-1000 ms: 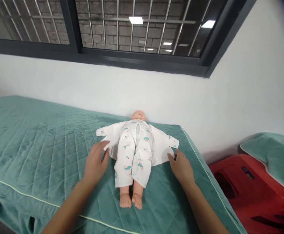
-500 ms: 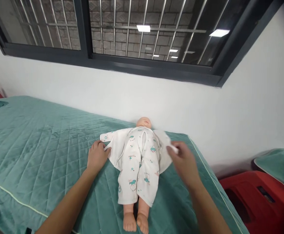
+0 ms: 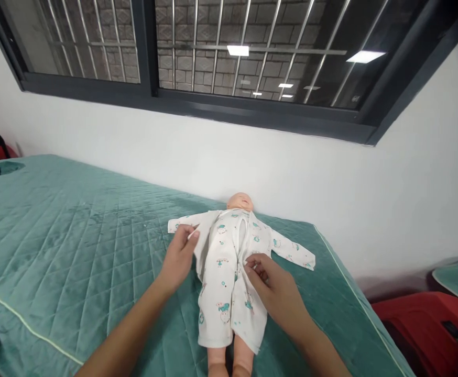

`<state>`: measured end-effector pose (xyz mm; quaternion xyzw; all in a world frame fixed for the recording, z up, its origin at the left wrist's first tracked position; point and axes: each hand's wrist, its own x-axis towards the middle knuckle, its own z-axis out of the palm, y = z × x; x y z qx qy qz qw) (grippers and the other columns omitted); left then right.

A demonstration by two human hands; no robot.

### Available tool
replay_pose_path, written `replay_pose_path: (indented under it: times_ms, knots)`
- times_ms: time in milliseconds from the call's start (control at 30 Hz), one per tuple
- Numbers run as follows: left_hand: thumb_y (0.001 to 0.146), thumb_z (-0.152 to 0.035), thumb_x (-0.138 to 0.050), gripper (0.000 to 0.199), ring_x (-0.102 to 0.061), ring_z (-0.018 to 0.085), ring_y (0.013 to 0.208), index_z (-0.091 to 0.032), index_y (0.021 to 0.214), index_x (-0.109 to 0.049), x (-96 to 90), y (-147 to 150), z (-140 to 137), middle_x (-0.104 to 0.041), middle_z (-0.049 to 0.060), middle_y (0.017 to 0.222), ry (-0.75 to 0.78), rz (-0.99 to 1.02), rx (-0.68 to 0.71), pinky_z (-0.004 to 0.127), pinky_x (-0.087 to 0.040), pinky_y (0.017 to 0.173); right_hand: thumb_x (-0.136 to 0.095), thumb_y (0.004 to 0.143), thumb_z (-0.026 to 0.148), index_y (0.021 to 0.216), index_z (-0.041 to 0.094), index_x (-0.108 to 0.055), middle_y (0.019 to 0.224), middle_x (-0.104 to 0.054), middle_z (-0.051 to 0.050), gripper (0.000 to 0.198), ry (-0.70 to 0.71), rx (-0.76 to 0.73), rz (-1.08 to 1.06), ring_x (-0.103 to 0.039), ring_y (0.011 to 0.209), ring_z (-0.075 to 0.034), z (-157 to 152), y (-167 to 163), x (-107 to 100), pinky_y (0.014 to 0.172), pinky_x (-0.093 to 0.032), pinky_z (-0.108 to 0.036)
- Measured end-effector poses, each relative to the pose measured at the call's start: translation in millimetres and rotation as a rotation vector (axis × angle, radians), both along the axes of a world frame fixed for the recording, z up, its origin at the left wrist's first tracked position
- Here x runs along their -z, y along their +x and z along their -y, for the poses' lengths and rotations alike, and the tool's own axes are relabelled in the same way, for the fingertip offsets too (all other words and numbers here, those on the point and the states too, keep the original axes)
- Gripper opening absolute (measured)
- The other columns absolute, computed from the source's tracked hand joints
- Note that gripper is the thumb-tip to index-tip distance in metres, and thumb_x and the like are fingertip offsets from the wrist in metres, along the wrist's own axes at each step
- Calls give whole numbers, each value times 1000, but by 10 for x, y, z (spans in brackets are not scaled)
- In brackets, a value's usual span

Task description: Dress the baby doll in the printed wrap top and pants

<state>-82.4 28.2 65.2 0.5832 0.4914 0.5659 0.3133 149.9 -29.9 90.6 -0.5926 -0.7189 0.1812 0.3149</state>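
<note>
A baby doll (image 3: 240, 201) lies on its back, its head by the wall and its bare feet towards me. It wears a white printed baby shirt (image 3: 295, 254), spread open at the front with both sleeves stretched out, and matching printed pants (image 3: 216, 293) that reach up over its chest. My left hand (image 3: 177, 257) pinches the edge of the shirt's left flap and lifts it beside the doll's body. Over the doll's middle, my right hand (image 3: 275, 289) is closed on the edge of the right flap, which lies across the pants. Its fingertips are partly hidden.
A green quilted cover (image 3: 107, 262) lies under the doll, with a hole (image 3: 1, 168) at its far left. Behind is a white wall (image 3: 166, 149) below a dark-framed window (image 3: 252, 112) with metal bars. Red plastic furniture (image 3: 421, 319) stands at the right.
My right hand has brought the right flap inward over the doll, uncovering the right sleeve. My left hand has moved right and raised the left flap. The view has shifted slightly.
</note>
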Motion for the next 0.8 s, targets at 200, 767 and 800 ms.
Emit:
replay_pose_path:
  times_ms: [200,767,800]
  knots:
    - [98,-25,-41,13,-53,25,130,-18,100,-51,-142,474,167,-60,15,133,325,-593,351,46,-44,109,-48,95,40,93,24,-61,74,-64,2,21,-35,27,-97,-60,68,-16,-241,17,-63,68,-45,-29]
    - [91,-11,-49,24,-46,21,137,-20,113,-52,268,476,196,-59,11,137,496,-532,396,54,-30,120,-42,94,27,113,16,-59,107,-64,-12,28,-19,238,592,-65,90,-25,-1495,-503,-364,70,-45,-30]
    - [91,-11,-49,24,-47,21,135,-20,113,-52,272,476,201,-60,11,135,509,-527,381,53,-32,119,-42,93,25,110,16,-60,100,-66,-11,26,-20,249,560,-65,86,-23,-1505,-454,-374,69,-43,-30]
